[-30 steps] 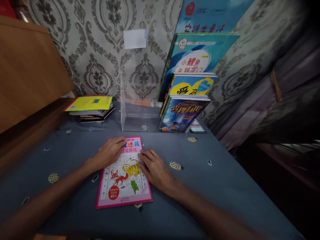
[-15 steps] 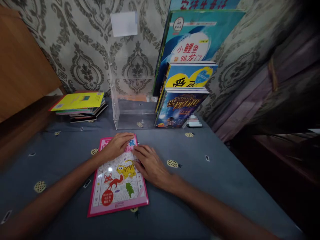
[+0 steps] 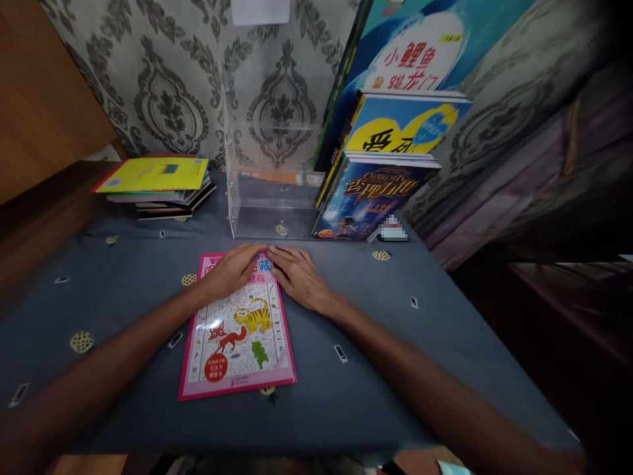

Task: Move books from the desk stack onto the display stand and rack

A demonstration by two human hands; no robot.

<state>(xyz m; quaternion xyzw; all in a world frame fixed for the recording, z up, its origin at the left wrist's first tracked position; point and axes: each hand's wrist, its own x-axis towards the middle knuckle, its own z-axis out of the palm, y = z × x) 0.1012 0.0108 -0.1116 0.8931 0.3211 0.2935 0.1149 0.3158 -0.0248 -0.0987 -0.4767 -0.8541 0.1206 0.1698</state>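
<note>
A pink-bordered picture book (image 3: 232,330) lies flat on the cloth-covered table, with a tiger and a fox on its cover. Across its top part rests my left hand (image 3: 235,272), fingers stretched out toward the top right corner and hiding some of the title. My right hand (image 3: 301,277) reaches that same corner from the right side, fingers extended and its fingertips touching the cover edge beside the left fingertips. Neither hand visibly grasps the book.
Behind the book stands a clear acrylic rack (image 3: 271,227). At its right side, a dark blue book (image 3: 376,198), a blue and yellow book (image 3: 410,122) and a large teal book (image 3: 475,39) stand upright. A book stack (image 3: 153,178) lies at the left, near wooden furniture (image 3: 44,86).
My right hand has moved up along the book's right edge to its top corner, meeting the left fingertips. The view has tilted downward; the book lies in place.
</note>
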